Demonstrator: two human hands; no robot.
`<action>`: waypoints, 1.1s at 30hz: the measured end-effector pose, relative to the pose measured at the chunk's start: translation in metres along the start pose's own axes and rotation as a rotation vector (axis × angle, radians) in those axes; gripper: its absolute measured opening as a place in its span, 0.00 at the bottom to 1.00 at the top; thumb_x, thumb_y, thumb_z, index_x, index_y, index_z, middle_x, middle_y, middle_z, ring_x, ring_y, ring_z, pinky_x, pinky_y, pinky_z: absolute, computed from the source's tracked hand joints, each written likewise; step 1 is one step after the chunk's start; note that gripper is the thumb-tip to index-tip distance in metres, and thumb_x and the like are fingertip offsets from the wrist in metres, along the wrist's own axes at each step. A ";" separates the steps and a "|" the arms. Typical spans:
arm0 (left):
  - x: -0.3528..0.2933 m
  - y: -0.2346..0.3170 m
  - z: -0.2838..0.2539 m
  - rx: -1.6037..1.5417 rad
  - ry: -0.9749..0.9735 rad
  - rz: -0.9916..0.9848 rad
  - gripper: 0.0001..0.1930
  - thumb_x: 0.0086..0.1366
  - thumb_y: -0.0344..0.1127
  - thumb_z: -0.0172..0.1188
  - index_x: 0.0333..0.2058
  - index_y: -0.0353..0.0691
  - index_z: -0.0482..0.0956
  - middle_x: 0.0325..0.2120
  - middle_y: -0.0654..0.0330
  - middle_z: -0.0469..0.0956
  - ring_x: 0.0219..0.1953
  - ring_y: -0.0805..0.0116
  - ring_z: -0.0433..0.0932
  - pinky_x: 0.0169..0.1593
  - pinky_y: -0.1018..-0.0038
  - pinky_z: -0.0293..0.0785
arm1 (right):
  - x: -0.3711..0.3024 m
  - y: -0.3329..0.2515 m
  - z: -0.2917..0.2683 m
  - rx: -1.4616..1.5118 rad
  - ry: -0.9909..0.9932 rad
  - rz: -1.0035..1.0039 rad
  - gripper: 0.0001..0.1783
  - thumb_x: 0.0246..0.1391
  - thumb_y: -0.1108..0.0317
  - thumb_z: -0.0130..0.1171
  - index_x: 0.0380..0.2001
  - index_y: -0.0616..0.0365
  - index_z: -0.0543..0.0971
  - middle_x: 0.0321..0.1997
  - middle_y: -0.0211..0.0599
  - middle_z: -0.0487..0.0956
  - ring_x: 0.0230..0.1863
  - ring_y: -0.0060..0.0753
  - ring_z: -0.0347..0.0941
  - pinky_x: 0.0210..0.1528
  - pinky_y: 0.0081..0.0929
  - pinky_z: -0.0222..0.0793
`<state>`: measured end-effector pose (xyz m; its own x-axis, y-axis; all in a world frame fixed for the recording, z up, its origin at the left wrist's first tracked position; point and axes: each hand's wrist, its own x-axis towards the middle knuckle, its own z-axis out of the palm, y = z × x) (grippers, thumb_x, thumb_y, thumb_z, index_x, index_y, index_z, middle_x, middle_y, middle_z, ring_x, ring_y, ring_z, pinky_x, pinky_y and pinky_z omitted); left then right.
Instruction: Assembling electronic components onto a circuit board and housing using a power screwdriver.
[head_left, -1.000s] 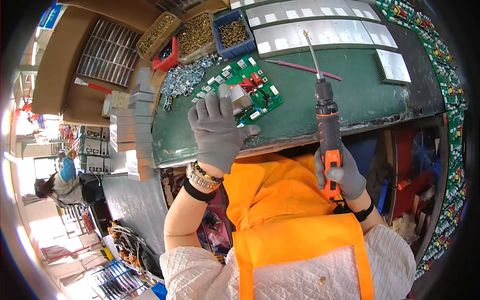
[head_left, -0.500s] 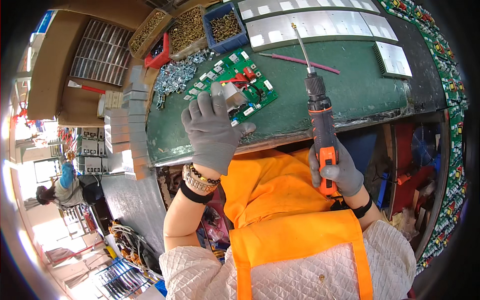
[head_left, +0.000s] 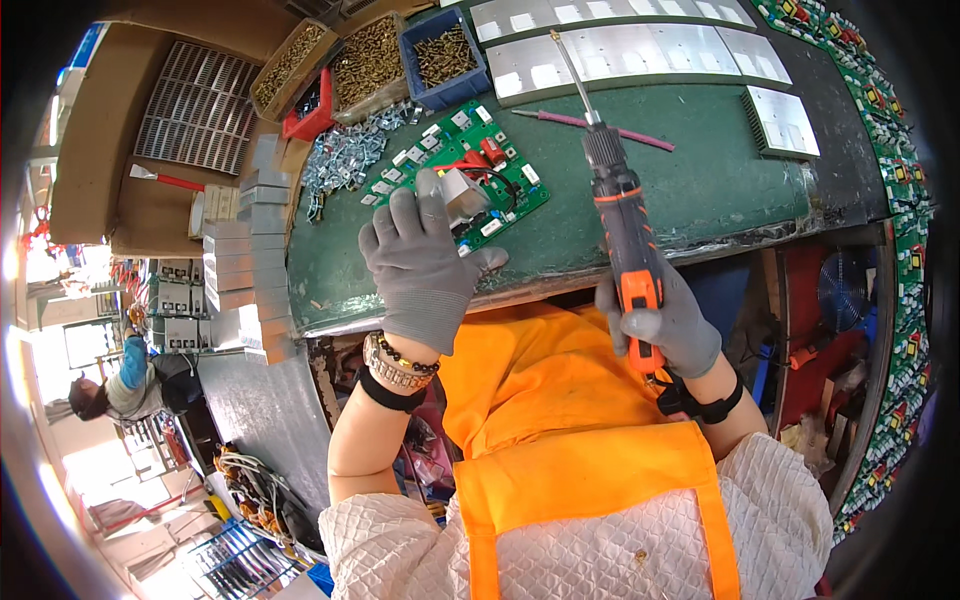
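Observation:
In my right gloved hand (head_left: 668,325) is an orange and black electric screwdriver (head_left: 622,220), its fingers wrapped round the handle. The long bit points up and away, with a small brass-coloured screw (head_left: 555,37) at its tip. My left gloved hand (head_left: 418,255) rests at the near left edge of a green circuit board (head_left: 530,200), fingers stretched out over it and thumb spread to the side. That hand covers part of the board. On the board sit white blocks, red parts, dark wires and a silvery metal piece (head_left: 465,195).
Bins of brass screws (head_left: 445,60) stand at the far left of the green bench (head_left: 700,190), beside a pile of metal clips (head_left: 345,150). A pink-handled tool (head_left: 610,130), finned heat sinks (head_left: 620,60) and stacked metal blocks (head_left: 245,260) lie around. Another person (head_left: 120,385) is off left.
The screwdriver and my right hand have shifted slightly left, the bit now leaning further left. My left hand and the circuit board stay together in almost the same place.

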<state>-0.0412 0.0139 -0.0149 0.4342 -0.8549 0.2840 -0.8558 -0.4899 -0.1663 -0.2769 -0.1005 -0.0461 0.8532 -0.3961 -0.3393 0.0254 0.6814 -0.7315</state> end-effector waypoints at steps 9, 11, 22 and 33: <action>0.001 0.004 0.003 -0.017 0.011 0.004 0.56 0.31 0.64 0.73 0.59 0.40 0.62 0.48 0.53 0.71 0.50 0.52 0.72 0.51 0.58 0.70 | 0.036 -0.017 0.011 -0.302 0.140 -0.028 0.46 0.40 0.68 0.71 0.63 0.62 0.61 0.41 0.36 0.75 0.32 0.23 0.72 0.35 0.25 0.72; 0.005 0.004 0.013 -0.030 0.014 0.009 0.57 0.31 0.65 0.72 0.59 0.39 0.63 0.48 0.53 0.71 0.50 0.52 0.72 0.51 0.57 0.69 | 0.046 -0.014 0.011 -0.356 0.202 -0.100 0.48 0.39 0.67 0.73 0.63 0.63 0.60 0.42 0.36 0.75 0.35 0.23 0.72 0.37 0.24 0.72; 0.011 0.011 0.016 -0.115 -0.122 0.048 0.43 0.47 0.58 0.67 0.61 0.48 0.66 0.51 0.55 0.67 0.54 0.54 0.64 0.60 0.53 0.56 | 0.052 0.004 0.024 -0.434 0.287 -0.063 0.34 0.49 0.68 0.65 0.58 0.60 0.63 0.35 0.38 0.77 0.22 0.23 0.71 0.22 0.21 0.66; -0.020 -0.007 0.019 -0.107 -0.032 -0.009 0.57 0.45 0.64 0.67 0.68 0.37 0.53 0.57 0.50 0.64 0.62 0.49 0.61 0.68 0.46 0.45 | 0.066 0.015 0.007 0.082 0.093 -0.264 0.18 0.62 0.49 0.55 0.42 0.51 0.70 0.21 0.24 0.60 0.21 0.18 0.54 0.25 0.18 0.56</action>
<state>-0.0382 0.0314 -0.0374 0.4495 -0.8563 0.2542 -0.8761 -0.4782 -0.0617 -0.2161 -0.1123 -0.0750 0.7603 -0.6183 -0.1992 0.2850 0.5931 -0.7530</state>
